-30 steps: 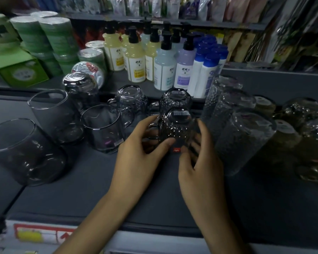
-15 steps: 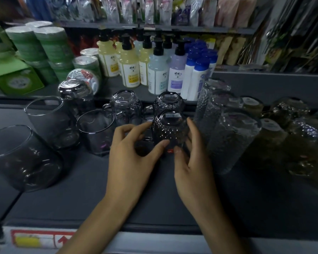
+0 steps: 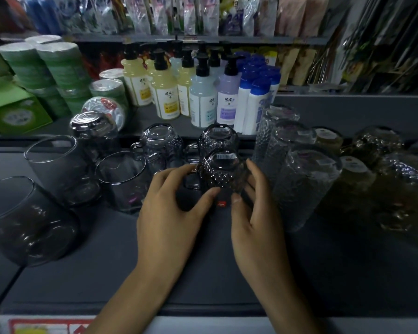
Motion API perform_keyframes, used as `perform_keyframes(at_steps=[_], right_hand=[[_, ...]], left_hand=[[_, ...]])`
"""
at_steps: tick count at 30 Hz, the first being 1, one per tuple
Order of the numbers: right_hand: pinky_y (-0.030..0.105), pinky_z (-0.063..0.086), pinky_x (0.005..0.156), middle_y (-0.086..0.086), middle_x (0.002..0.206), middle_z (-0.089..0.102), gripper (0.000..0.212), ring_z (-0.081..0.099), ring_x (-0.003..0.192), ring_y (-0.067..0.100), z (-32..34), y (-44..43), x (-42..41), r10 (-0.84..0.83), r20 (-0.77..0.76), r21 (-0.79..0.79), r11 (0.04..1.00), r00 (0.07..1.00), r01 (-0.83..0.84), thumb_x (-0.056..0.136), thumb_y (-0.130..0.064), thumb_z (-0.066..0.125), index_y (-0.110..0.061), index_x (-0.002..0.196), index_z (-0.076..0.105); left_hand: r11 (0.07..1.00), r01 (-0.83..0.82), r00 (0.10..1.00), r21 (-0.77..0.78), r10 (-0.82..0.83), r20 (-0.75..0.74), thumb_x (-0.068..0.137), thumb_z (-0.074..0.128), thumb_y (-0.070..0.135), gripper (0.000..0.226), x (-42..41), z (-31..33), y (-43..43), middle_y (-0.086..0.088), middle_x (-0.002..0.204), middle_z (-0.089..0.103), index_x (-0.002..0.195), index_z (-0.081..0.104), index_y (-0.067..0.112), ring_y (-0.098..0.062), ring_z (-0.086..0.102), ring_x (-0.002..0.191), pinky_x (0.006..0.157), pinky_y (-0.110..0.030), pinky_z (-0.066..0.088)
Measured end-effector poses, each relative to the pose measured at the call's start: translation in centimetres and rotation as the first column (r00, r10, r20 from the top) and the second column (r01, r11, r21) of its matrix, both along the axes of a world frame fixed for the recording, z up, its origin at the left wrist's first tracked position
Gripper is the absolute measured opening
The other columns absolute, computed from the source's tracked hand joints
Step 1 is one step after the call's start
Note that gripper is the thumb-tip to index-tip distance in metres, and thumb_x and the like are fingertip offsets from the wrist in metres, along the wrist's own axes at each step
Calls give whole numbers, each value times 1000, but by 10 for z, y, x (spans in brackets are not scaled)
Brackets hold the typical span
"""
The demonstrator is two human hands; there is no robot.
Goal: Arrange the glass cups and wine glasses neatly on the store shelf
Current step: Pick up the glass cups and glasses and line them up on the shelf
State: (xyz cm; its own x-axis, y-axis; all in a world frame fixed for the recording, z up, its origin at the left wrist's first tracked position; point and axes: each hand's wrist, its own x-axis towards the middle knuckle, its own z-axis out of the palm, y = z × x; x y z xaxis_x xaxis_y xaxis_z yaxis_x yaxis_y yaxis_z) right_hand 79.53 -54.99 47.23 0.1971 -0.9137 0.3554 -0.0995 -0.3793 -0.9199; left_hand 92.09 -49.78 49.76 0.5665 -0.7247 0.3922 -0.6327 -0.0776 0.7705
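Glass with little bumps makes the mug [image 3: 223, 174]. It is upside down in the middle of the grey shelf [image 3: 130, 261], with a sticker on top. The left hand [image 3: 171, 213] curls round its left side, thumb on the front. The right hand [image 3: 256, 220] curls round its right side. A back mug [image 3: 219, 138] is just behind. Tall cups [image 3: 304, 184] stand just right, smooth cups [image 3: 121, 179] left, bottles [image 3: 203, 97] behind.

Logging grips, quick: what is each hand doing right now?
Left hand: holding the dimpled glass mug, left side.
Right hand: holding the same mug, right side.
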Motion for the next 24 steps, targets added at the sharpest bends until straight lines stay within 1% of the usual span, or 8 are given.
perform_keyframes(at_steps=[4,11,14,17,18,20,22,24], right_hand=[[43,41,118,-6,154,52,60,48,144,9,-2,-2,0,5,7,18,1000,1000,-5,98,-24,45,-30,157,39],[43,42,117,-7,153,54,58,49,143,7,0,-1,0,-9,19,15,1000,1000,9,98,-23,45,-28,156,41],[44,42,118,-8,153,54,56,49,143,9,0,0,-3,-18,64,15,1000,998,17,99,-22,46,-29,155,42],[44,41,118,-10,152,54,55,48,143,9,1,0,-4,-21,64,7,1000,998,20,99,-21,46,-29,154,44],[44,41,118,-9,152,55,55,49,143,9,1,0,-3,-21,58,7,1000,998,20,99,-21,46,-29,153,45],[43,42,117,-8,150,56,54,50,142,9,1,0,-2,-27,42,0,1000,999,27,98,-20,46,-27,152,47],[43,42,117,-8,150,56,54,50,141,9,0,0,-2,-36,30,-11,999,999,36,97,-20,47,-25,151,48],[44,42,117,-8,150,56,54,50,142,9,1,0,-2,-46,23,-22,999,999,47,97,-20,48,-24,151,48]], left_hand=[[999,32,999,-9,-32,-36,80,79,50,52,1,-1,-1,20,124,63,130,68,37,2,61,115,101,-29,51],[999,50,997,-3,-50,-50,81,80,47,51,2,-1,-3,19,123,65,130,70,34,6,60,114,100,-12,44],[1000,30,998,-1,-30,-61,80,80,50,52,2,-2,-2,22,122,65,129,69,39,7,61,113,99,-16,47],[1000,20,997,7,-19,-81,79,81,52,52,2,-3,-1,23,121,68,128,68,43,9,63,109,98,-23,52],[1000,22,997,10,-21,-81,79,81,52,51,2,-3,-1,23,121,68,128,68,43,9,64,109,97,-23,52],[1000,22,997,17,-20,-69,79,80,52,51,2,-4,-2,24,119,68,128,68,44,13,62,108,95,-12,47],[1000,20,998,21,-19,-60,79,80,52,51,2,-4,-3,26,117,66,128,68,44,19,57,107,88,1,39],[999,23,998,32,-21,-66,79,79,53,51,2,-4,-3,27,118,65,128,68,45,22,55,107,86,3,36]])
